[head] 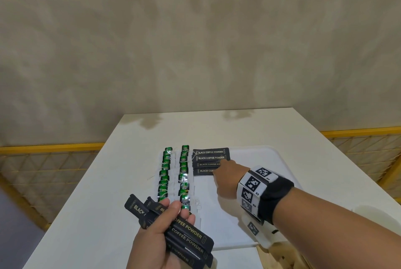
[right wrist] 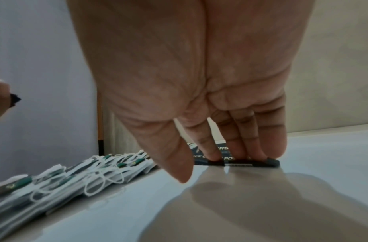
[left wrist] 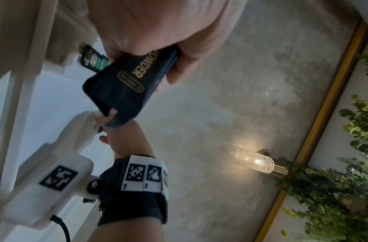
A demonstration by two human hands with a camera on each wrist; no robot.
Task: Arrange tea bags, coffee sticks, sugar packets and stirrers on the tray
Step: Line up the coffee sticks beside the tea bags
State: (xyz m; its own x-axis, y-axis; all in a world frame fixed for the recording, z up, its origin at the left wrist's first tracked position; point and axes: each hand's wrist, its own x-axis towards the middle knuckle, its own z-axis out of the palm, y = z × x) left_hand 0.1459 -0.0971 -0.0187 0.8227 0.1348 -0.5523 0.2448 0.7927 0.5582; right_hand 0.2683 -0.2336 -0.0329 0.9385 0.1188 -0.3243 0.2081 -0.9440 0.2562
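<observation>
My right hand point(head: 230, 178) fingers point(right wrist: 237, 147), straight together, press nearest black coffee stick point(head: 205, 171) on white tray point(head: 269, 155); keep it flush. Left hand point(head: 156, 234) grips spare sticks point(head: 184, 234).

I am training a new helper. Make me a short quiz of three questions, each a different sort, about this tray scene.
1. True or false: the left hand holds a bundle of coffee sticks.
2. How many coffee sticks lie flat in a column on the tray? A) two B) four C) seven
3. Fill in: the right hand's fingers press on the ____ coffee stick of the column, beside two columns of green tea bags.

Key: 1 true; 2 B; 3 nearest
</observation>
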